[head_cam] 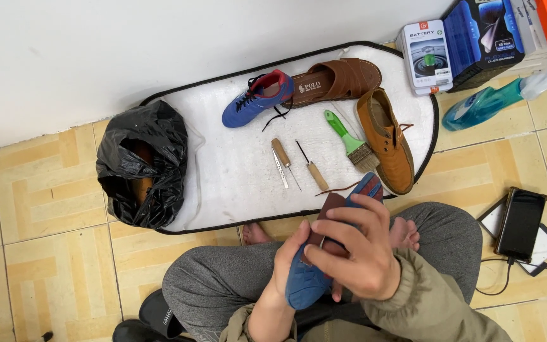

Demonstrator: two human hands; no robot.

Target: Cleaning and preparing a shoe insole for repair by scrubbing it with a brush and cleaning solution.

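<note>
A white padded mat (235, 171) with black piping lies on the tan patterned floor tiles (45, 253), filling the picture from ten to two o'clock. At nine o'clock sits a crumpled, glossy black plastic bag (137, 161) with something brown inside.

On the mat, at twelve o'clock, lie a blue lace-up sports shoe (254, 101) with red lining and a brown leather sandal (337, 79); at two o'clock a tan suede lace-up shoe (389, 142). Smaller still, near the centre: a green-handled brush (349, 142) and two wooden-handled awls (281, 161) (311, 168), thin and steel-tipped.

The matching blue shoe (308, 278) is at six o'clock, over the person's grey-trousered lap, sole side up. The left hand (286, 266) cups its lower end from beneath, fingers curled round it. The right hand (359, 253) lies over the sole, fingers closed and pressing; whether it pinches a needle or thread I cannot tell.

To work the sole well, I judge the left hand should brace the shoe firmly against the knee, and the right should keep pressure close to the seam edge, so the soft upper does not buckle.
</note>
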